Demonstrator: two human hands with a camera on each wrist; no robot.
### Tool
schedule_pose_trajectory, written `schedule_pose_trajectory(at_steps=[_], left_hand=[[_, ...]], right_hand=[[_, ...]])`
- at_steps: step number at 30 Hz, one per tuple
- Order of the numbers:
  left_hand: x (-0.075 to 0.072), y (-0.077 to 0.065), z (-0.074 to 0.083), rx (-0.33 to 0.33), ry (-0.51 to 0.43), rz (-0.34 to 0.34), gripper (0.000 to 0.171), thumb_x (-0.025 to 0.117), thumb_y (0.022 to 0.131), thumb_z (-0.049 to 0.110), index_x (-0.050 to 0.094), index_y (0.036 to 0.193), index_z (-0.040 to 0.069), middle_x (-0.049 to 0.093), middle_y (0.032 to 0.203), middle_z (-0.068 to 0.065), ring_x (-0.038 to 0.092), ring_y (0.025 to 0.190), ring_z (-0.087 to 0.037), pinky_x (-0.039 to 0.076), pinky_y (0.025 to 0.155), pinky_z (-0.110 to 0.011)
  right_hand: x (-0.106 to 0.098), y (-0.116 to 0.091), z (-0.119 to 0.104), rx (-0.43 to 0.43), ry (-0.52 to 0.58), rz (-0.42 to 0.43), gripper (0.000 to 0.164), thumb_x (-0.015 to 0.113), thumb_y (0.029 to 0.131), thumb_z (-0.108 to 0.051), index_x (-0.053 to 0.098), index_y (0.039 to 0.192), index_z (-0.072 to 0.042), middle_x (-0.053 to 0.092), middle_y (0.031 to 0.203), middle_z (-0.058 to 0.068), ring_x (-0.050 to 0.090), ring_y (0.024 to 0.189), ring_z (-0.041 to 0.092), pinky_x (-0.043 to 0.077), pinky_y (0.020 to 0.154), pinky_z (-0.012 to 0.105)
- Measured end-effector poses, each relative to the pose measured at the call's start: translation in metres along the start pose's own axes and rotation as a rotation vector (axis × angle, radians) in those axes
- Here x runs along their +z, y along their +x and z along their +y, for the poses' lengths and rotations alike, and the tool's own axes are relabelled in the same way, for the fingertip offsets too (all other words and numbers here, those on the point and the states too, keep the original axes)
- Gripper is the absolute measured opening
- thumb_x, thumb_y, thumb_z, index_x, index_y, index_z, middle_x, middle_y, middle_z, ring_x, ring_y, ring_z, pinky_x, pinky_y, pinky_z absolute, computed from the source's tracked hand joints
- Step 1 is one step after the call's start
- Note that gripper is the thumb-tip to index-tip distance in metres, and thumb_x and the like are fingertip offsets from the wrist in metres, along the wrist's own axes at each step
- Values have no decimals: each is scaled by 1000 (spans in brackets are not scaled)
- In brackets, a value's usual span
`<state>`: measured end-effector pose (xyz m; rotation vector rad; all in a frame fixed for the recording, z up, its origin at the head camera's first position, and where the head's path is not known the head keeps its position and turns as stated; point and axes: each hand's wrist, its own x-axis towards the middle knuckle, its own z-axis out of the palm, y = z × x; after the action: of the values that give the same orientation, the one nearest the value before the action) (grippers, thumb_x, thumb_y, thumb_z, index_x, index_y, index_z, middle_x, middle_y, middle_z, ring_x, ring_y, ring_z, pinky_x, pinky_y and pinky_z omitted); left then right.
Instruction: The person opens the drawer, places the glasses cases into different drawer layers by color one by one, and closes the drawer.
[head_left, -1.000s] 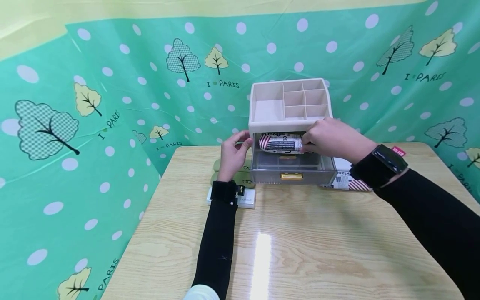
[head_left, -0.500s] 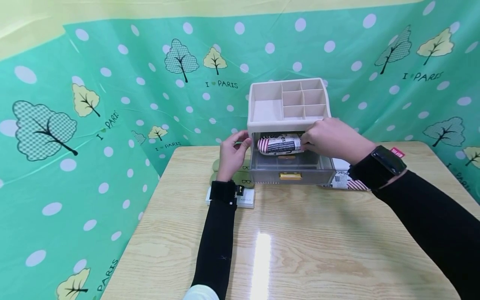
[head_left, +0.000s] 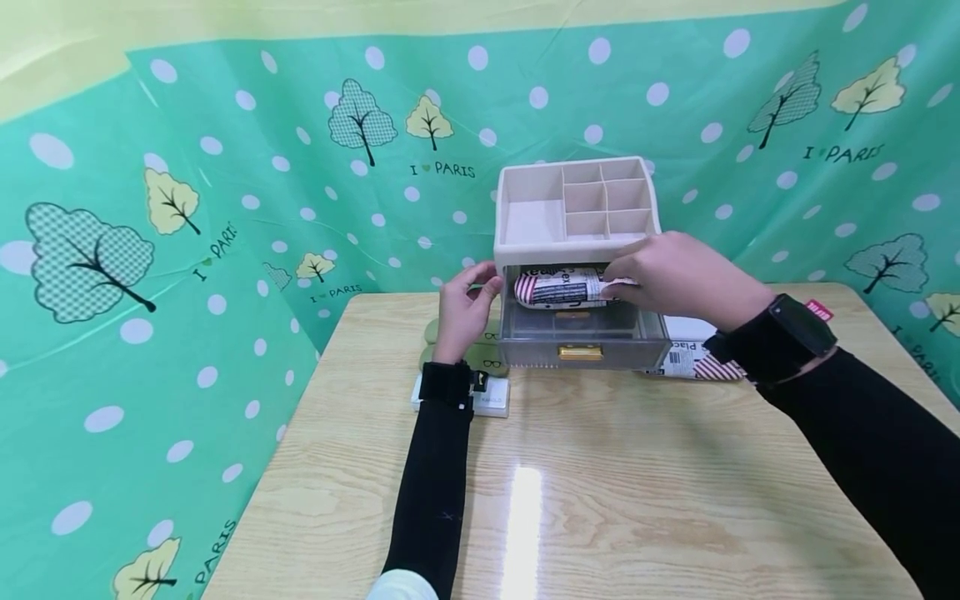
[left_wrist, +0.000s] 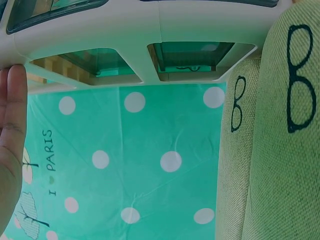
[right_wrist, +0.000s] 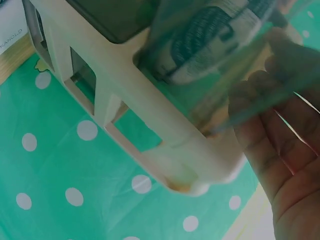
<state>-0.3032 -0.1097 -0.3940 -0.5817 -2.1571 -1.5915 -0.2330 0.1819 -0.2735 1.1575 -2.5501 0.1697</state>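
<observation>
An oblong case (head_left: 562,288) with newspaper-like lettering and red stripes lies in the pulled-out upper drawer (head_left: 517,354) of a white desktop organizer (head_left: 532,221). My right hand (head_left: 682,271) reaches over the drawer's right side, its fingertips at the right end of the case. In the right wrist view its fingers (right_wrist: 255,125) look loosely extended, partly seen through the clear drawer wall. My left hand (head_left: 465,308) rests straight fingers against the organizer's left side; the left wrist view shows the fingers (left_wrist: 15,100) by its white frame.
Two green glasses-print cases (head_left: 487,360) lie left of the organizer, behind a white box (head_left: 491,398). Right of it is another newspaper-print item (head_left: 686,358), with a red tag (head_left: 819,310) farther right. A green patterned cloth (head_left: 262,192) hangs behind the wooden table (head_left: 637,500).
The case has shifted slightly left and forward in the drawer. My right wrist has swung a little to the right and its fingers have loosened at the case's end. My left hand stays in place.
</observation>
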Motion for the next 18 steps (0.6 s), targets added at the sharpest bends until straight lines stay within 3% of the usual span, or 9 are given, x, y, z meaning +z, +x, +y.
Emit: schedule_pose_trajectory(at_steps=[6,11,18], left_hand=[[-1,1,-2,17,-19,-9,36,67,97,28,71,124,5,73,111,-11,68,101,-22,61,87,-41],[-1,0,-2,32,-12,-15,36,67,97,29,71,124,5,73,111,-11,68,101,-21,61,86,-38],[-1,0,-2,28,-15,-14,37,67,96,30,71,123,5,73,111,-10,68,100,-20,61,85,-33]], right_hand=[[-10,-9,0,-58,-4,134,9,82,87,-10,73,87,-8,66,73,0,53,59,10,48,52,31],[-15,-17,5,-34,-24,232,28,80,86,-9,72,111,-1,72,86,10,58,67,19,47,55,34],[-23,-34,19,74,17,310,49,77,86,-1,61,132,3,68,110,22,61,100,36,54,80,52]])
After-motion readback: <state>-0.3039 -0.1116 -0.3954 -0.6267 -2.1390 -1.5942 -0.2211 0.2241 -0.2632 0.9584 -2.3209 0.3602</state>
